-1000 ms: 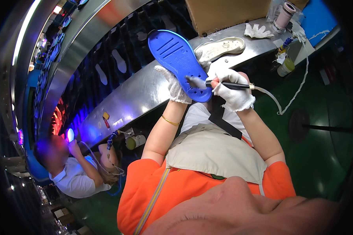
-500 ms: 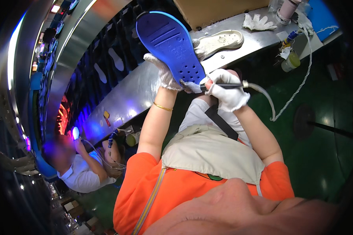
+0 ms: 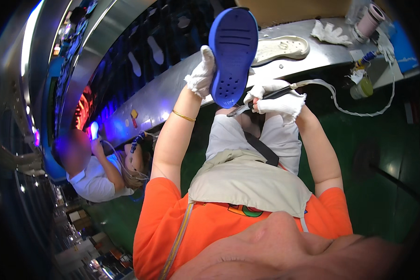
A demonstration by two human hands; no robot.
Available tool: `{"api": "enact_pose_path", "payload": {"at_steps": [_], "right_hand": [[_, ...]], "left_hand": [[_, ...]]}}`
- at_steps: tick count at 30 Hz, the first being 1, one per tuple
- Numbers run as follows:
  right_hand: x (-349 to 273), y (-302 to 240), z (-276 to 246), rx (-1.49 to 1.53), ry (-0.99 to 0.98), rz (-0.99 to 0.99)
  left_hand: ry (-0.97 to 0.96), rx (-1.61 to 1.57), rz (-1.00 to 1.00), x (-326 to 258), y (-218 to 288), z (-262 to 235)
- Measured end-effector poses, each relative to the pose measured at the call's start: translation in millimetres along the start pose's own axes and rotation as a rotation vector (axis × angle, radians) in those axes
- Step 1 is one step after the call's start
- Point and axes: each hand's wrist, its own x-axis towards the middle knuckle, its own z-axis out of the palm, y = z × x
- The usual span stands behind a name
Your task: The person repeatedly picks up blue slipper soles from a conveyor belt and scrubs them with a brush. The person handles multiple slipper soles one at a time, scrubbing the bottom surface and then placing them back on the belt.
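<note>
A blue shoe sole (image 3: 233, 56), with grooves across its wide end and small holes near its narrow end, is held up over the bench edge. My gloved left hand (image 3: 202, 72) grips its left side, thumb in view and most fingers hidden behind. In my gloved right hand (image 3: 281, 101) is a black-handled brush (image 3: 276, 93) with a pale hose at its back end. The brush tip lies just below the sole's narrow end; a small gap seems to show between them. Beyond the blue sole, a white sole (image 3: 284, 47) rests on the metal bench.
The metal bench (image 3: 172, 86) curves along a conveyor (image 3: 140, 46) carrying soles. Farther right are a loose white glove (image 3: 330, 33), a pink cylinder (image 3: 370, 21) and a hanging jar (image 3: 362, 87). At left a co-worker (image 3: 95, 172) sits holding a glowing object.
The blue sole has shifted right and turned more upright. My right hand has drawn the brush down off the sole's narrow end, its tip now pointing lower left.
</note>
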Motion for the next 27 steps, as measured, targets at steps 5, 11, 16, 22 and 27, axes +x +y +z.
{"api": "enact_pose_path", "payload": {"at_steps": [5,11,16,22,27], "right_hand": [[10.4,-10.3,30.9,-0.165,0.133,0.028],[12.0,-20.3,48.2,-0.363,-0.009,0.095],[16.7,-23.2,61.7,-0.428,-0.026,0.091],[15.2,-11.4,74.2,-0.533,0.139,-0.029],[40.3,-11.4,76.4,-0.625,0.093,-0.102]], "left_hand": [[0.295,0.048,-0.160,-24.2,11.9,9.1],[0.353,0.054,-0.254,-51.5,14.5,-8.9],[0.376,0.015,-0.259,-70.2,17.4,-16.1],[0.312,-0.028,-0.278,-81.1,22.7,-33.4],[0.344,-0.055,-0.169,-83.8,26.0,-27.0]]}}
